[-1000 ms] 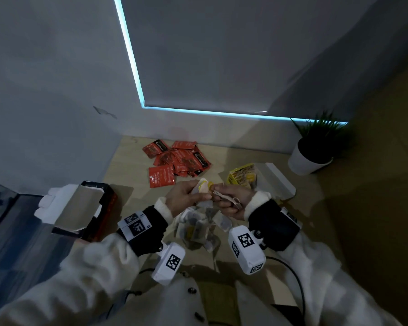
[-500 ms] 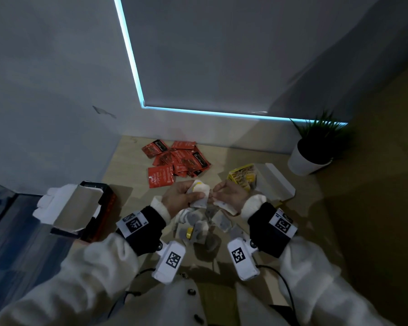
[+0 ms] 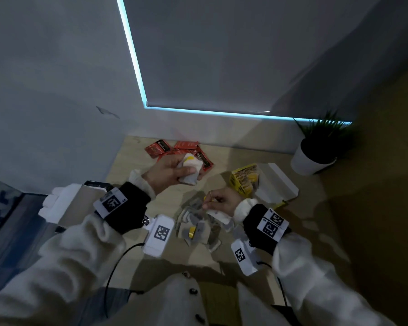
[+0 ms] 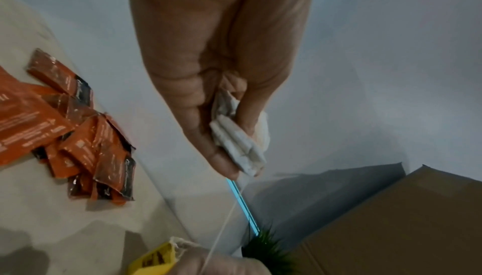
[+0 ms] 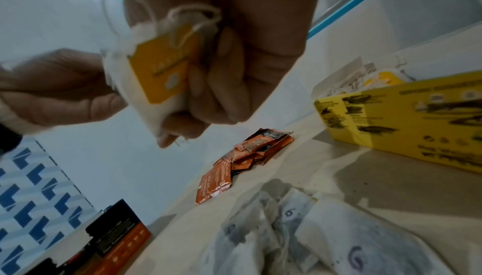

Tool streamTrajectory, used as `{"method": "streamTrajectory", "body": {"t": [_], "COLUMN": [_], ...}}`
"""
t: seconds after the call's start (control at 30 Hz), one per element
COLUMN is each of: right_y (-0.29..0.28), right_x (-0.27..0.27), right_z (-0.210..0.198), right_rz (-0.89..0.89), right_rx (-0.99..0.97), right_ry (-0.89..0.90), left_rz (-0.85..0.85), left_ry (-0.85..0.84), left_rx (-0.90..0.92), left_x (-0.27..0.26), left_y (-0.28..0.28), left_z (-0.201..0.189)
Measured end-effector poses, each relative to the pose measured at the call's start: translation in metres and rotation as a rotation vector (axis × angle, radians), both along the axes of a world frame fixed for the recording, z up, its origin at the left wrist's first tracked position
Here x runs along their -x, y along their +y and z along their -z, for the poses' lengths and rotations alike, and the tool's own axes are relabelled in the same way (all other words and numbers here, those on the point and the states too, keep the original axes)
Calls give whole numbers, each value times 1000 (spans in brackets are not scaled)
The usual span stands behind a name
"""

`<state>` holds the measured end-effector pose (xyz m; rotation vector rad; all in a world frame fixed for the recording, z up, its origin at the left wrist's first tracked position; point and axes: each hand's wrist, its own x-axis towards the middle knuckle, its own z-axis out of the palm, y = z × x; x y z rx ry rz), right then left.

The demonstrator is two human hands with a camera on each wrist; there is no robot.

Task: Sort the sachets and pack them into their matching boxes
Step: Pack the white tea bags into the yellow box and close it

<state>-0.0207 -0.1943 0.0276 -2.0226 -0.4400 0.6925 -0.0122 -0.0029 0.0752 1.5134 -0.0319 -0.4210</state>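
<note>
Left hand (image 3: 169,171) raised over desk (image 3: 127,165), fingers curled round bunch of white tea bags (image 3: 190,167). Right hand (image 3: 223,201) nearer, low over loose pile of tea bags (image 3: 196,228), pinching one bag with yellow tag (image 3: 206,198). Red sachets (image 3: 174,148) heaped at far edge. Open yellow box (image 3: 244,181) right of hands, bags inside. Open dark box (image 3: 80,198) at left. Potted plant (image 3: 316,147) far right.

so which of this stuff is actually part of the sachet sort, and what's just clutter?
Job:
- left hand gripping a stack of tea bags
- right hand pinching a yellow-tagged tea bag
- loose tea bags
- orange sachets
- yellow box, open
- black and orange box

Lying about:
- potted plant
- cardboard box
</note>
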Motion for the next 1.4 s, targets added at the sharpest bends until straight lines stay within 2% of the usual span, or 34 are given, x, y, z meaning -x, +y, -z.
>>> {"method": "streamTrajectory", "body": {"t": [0.1, 0.17, 0.23, 0.3, 0.37, 0.43, 0.53, 0.67, 0.8, 0.9, 1.0, 1.07, 1.1, 1.2, 1.27, 1.4], "right_y": [-4, -5, -8, -9, -10, -10, -7, -8, -8, -1, 1, -4, -8, -23, -31, -35], "right_x": [0, 1, 1, 1, -1, -4, -3, -11, -19, -21, -25, -28, -28, -23, -18, -14], "right_z": [-3, -9, -16, -24, -27, -29, -35, -43, -53, -55, -51, -44, -37, -20, -14, -18], "right_rz": [-10, -4, 40, 118, 151, 160, 152, 30, -123, -172, -143, -47, 20, 199, 222, 204], "right_rx": [-67, -208, -400, -636, -755, -683, -447, -107, 229, 333, 347, 273, 185, -105, -164, -119], "right_ry": [13, 96, 282, 568, 700, 597, 306, 54, -163, -253, -239, -220, -169, 129, 248, 166], "left_rz": [-100, -143, -102, -20, 35, 64, 104, 146, 66, 60, 46, -23, -50, -149, -196, -238], "left_ry": [32, 50, -2, -107, -158, -161, -137, 5, 229, 164, 144, 165, 168, 220, 262, 317], "left_rx": [-15, -72, -195, -289, -323, -304, -278, -205, -47, -70, -106, -113, -116, -60, -39, -36], "left_x": [-2, 1, 7, 16, 21, 23, 22, 23, 23, 21, 20, 20, 18, 15, 14, 15], "left_y": [4, 3, -3, -15, -23, -27, -26, -30, -30, -29, -27, -27, -26, -23, -21, -23], "left_z": [12, 22, 28, 26, 25, 27, 34, 24, 21, 25, 38, 34, 38, 43, 47, 54]}}
